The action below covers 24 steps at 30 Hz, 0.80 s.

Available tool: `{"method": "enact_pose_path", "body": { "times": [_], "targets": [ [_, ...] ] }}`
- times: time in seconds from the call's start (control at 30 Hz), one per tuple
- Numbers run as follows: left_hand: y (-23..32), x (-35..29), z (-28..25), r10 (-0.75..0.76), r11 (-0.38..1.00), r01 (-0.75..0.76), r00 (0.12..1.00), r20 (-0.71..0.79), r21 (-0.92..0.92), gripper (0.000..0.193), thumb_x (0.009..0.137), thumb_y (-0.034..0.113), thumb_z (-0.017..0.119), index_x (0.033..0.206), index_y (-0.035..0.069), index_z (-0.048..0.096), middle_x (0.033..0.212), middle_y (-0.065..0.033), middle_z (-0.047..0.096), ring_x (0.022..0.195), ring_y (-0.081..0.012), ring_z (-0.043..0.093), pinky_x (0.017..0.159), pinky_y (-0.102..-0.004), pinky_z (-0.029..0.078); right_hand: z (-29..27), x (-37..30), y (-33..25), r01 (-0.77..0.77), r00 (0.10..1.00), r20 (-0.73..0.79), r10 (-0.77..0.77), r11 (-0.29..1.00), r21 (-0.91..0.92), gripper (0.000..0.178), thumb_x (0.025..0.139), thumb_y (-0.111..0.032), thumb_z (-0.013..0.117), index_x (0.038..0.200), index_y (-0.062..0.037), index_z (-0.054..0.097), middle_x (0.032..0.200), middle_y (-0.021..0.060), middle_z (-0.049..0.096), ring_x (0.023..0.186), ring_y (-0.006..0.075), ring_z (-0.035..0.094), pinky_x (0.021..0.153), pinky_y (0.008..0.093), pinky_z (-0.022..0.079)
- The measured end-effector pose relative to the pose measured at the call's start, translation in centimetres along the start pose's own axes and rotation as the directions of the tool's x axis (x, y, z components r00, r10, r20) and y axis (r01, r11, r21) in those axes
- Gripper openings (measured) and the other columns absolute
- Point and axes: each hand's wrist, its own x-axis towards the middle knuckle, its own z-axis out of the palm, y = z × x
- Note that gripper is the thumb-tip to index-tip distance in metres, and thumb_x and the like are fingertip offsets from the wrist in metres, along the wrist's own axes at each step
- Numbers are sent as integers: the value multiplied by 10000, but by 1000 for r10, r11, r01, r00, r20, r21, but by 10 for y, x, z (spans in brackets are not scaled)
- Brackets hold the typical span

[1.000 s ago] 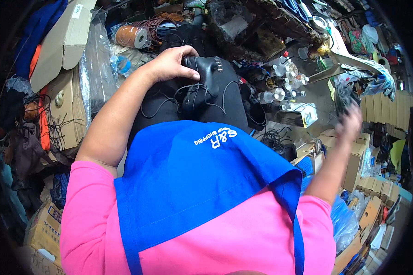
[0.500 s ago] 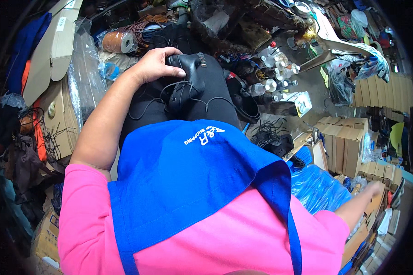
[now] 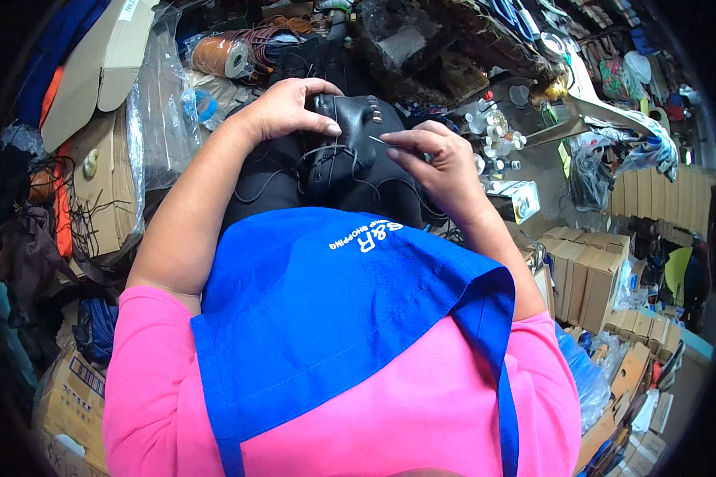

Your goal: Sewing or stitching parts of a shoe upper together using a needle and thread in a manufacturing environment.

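On my dark-trousered lap sits a stiff, shaped black leather piece (image 3: 352,116), with thin black cord (image 3: 318,151) laced through its edge and hanging in loops. Its exact kind cannot be told. My left hand (image 3: 298,107) grips its left side, thumb on top and fingers over the far edge. Close to its right side, my right hand (image 3: 433,163) pinches a thin, shiny needle (image 3: 377,140) between thumb and forefinger. The needle points left toward the leather. Whether cord is threaded in it is too small to tell. Short brown bars (image 3: 374,109) mark the leather's far right part.
A blue apron (image 3: 318,294) covers my front. Several clear bottles (image 3: 497,131) and a rectangular tin (image 3: 521,199) stand to the right. Bundled cardboard (image 3: 585,274) is stacked farther right. An orange spool (image 3: 219,57) lies at the far left, near cardboard sheets (image 3: 99,67).
My right hand has come from the far right to beside the leather piece, now with a needle in its fingers. My left hand keeps its grip.
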Motion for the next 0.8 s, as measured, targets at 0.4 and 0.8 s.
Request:
{"method": "enact_pose_path", "body": {
  "times": [0.4,0.8],
  "targets": [
    [-3,0,-4,29,1000,-29,999,24,4,556,627,214,775,1118,53,571,954,-49,620,894,-128,552,850,-281,432,14,16,0,59,987,156,-36,988,-145,144,740,-159,644,860,-95,691,769,121,651,703,264,633,656,337,499],
    [-4,-4,-6,86,996,-86,996,7,13,545,608,194,781,1094,47,584,966,-51,625,908,-136,557,853,-282,428,26,12,8,-205,959,225,172,970,132,154,773,-103,665,916,-48,683,776,38,634,721,129,586,666,267,465]
  ]
}}
